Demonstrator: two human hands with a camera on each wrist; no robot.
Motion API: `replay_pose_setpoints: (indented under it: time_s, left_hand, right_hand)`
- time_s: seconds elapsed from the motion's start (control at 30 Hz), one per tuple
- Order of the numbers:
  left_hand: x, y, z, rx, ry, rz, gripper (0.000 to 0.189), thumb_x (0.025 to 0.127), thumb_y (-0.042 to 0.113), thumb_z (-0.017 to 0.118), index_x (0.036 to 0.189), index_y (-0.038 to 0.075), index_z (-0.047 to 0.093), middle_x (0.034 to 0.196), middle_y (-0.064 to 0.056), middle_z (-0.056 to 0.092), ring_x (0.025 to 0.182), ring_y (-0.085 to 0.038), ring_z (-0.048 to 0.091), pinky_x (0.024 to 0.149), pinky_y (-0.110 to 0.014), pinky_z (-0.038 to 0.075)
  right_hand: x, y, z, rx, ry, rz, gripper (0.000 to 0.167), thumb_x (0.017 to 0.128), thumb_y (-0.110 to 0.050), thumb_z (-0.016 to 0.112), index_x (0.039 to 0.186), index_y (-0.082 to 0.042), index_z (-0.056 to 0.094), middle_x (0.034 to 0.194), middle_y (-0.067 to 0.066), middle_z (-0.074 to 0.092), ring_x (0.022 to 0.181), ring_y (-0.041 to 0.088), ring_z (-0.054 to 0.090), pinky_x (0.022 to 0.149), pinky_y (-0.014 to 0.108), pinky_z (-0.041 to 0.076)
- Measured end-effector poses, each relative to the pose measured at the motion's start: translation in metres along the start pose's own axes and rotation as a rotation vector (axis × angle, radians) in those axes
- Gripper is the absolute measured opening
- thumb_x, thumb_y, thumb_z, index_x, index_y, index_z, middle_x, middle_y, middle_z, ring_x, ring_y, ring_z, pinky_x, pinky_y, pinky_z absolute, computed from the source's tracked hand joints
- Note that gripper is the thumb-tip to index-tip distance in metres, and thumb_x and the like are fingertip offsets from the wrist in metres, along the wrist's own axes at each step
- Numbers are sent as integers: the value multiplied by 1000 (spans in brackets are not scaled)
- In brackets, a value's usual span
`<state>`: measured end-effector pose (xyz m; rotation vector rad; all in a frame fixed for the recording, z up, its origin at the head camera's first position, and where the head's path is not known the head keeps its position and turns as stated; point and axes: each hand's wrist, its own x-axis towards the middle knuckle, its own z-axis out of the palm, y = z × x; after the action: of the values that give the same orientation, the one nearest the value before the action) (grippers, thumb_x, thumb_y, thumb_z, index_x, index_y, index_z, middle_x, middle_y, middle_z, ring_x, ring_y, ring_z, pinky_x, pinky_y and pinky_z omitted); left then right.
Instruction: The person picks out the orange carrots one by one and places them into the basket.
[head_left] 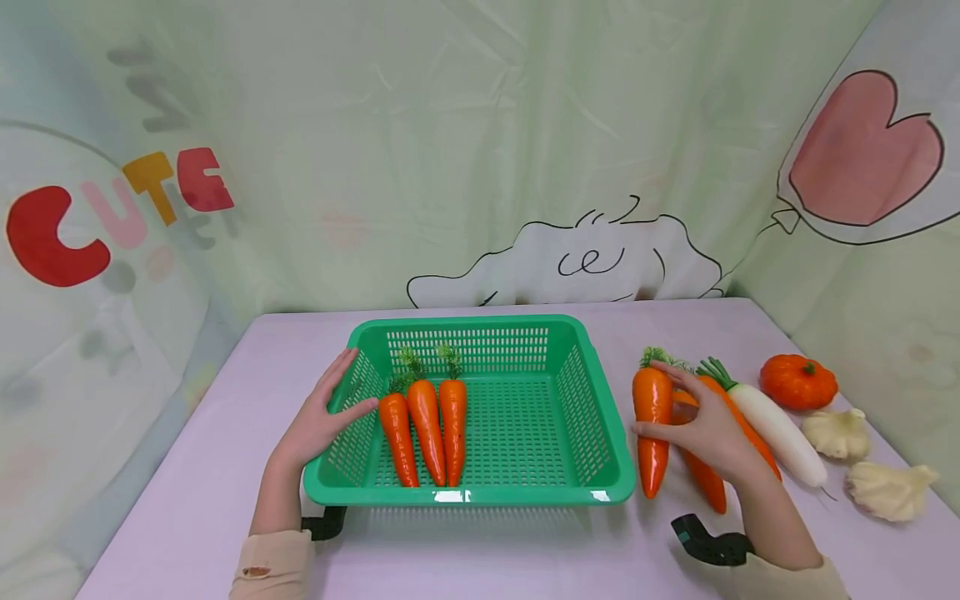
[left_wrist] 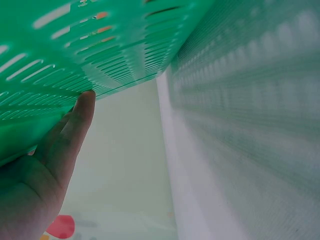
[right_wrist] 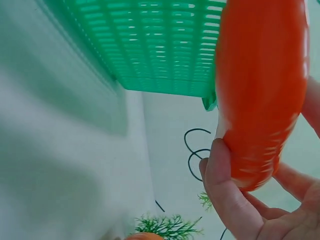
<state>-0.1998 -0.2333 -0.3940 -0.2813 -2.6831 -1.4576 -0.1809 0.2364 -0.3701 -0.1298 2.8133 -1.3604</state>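
A green plastic basket [head_left: 525, 497] stands in the middle of the table, with three orange carrots [head_left: 424, 425] side by side in its left part, leafy tops toward the back. My left hand [head_left: 318, 427] holds the basket's left rim, thumb over the inside; in the left wrist view its fingers [left_wrist: 80, 117] touch the slotted outer wall. Just right of the basket, my right hand [head_left: 708, 429] grips another carrot [head_left: 651, 400] near its leafy end. In the right wrist view this carrot [right_wrist: 262, 95] sits between thumb and fingers, its tip out of frame.
Beneath and beyond my right hand lie more carrots [head_left: 705, 483], partly hidden by it. Farther right are a white radish [head_left: 780, 433], a small orange pumpkin [head_left: 798, 382] and two garlic bulbs [head_left: 892, 490]. A printed curtain [head_left: 450, 150] hangs behind the table.
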Motion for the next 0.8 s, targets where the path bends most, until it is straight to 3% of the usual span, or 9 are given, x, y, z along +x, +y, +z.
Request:
replay_pose_setpoints:
  time_s: [0.3, 0.8]
  left_hand:
    - [-1, 1, 0, -2, 0, 1, 78, 84, 38, 64, 147, 26, 21, 153, 1, 9, 138, -29, 7, 98, -67, 15]
    - [0, -1, 0, -5, -4, 7, 77, 84, 38, 64, 146, 26, 21, 153, 1, 8, 138, -29, 6, 99, -66, 15]
  right_hand:
    - [-5, -9, -2, 56, 19, -54, 83, 78, -29, 73, 145, -13, 25, 140, 25, 27, 114, 47, 37, 88, 60, 38]
    - [-12, -23, 1, 49, 26, -83, 80, 78, -24, 73, 144, -14, 28, 139, 25, 29, 111, 47, 39, 83, 56, 43]
